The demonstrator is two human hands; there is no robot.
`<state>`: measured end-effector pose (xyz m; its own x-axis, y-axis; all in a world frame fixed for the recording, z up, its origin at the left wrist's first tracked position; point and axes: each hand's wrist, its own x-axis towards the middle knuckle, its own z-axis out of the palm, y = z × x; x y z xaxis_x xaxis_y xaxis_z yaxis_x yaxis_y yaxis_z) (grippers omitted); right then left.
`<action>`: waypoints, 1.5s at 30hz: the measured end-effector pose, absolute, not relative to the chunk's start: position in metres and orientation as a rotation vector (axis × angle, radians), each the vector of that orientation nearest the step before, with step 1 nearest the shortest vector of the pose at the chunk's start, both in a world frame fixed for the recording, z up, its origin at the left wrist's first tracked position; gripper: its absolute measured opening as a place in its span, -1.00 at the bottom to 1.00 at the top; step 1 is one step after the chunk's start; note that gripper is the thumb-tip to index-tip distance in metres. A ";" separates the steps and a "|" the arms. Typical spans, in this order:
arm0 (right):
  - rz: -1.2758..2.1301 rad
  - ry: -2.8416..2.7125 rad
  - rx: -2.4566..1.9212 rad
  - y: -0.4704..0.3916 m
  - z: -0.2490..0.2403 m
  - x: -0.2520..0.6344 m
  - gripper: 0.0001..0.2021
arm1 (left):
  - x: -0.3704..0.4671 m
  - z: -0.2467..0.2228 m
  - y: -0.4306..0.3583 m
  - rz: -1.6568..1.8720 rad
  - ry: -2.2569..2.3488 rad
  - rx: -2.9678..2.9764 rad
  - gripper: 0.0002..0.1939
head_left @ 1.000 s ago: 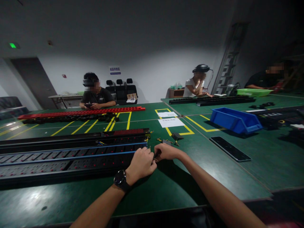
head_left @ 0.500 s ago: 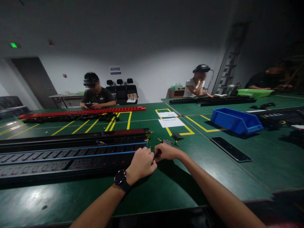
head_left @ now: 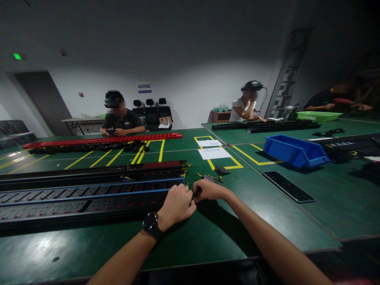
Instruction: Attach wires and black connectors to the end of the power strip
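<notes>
A long black power strip (head_left: 118, 206) with rows of sockets and small red dots lies along the table. My left hand (head_left: 177, 202), with a black watch (head_left: 150, 222) on its wrist, is closed over the strip's right end. Touching its fingertips, my right hand (head_left: 209, 189) pinches a small dark piece (head_left: 195, 194) at that end. Most of this piece is hidden by the fingers. Beside it runs a second power strip (head_left: 118, 190) with blue edges. Just beyond my right hand are small dark end pieces (head_left: 222, 170) with yellow-green wires.
A phone (head_left: 287, 186) and a blue bin (head_left: 293, 151) are to the right. Paper sheets (head_left: 213, 153) lie ahead on the green table (head_left: 237, 233). Farther back are a red slotted rail (head_left: 103, 139), a green tray (head_left: 319, 115) and several people sitting.
My hands and the power strip look the same. At the far right, a person's arms have shifted and something red now shows by their hands.
</notes>
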<state>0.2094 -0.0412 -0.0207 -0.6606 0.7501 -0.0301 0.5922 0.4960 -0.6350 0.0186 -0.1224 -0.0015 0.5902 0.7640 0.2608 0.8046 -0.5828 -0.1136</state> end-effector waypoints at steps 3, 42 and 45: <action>0.921 -2.489 -1.137 -0.042 -0.020 0.210 -0.77 | 0.018 -0.002 -0.122 -0.272 -1.302 -2.601 -0.83; 0.912 -2.491 -1.141 -0.039 -0.024 0.210 -0.76 | 0.018 -0.003 -0.122 -0.277 -1.303 -2.597 -0.83; 0.915 -2.490 -1.136 -0.040 -0.023 0.210 -0.76 | 0.018 -0.003 -0.122 -0.279 -1.300 -2.586 -0.83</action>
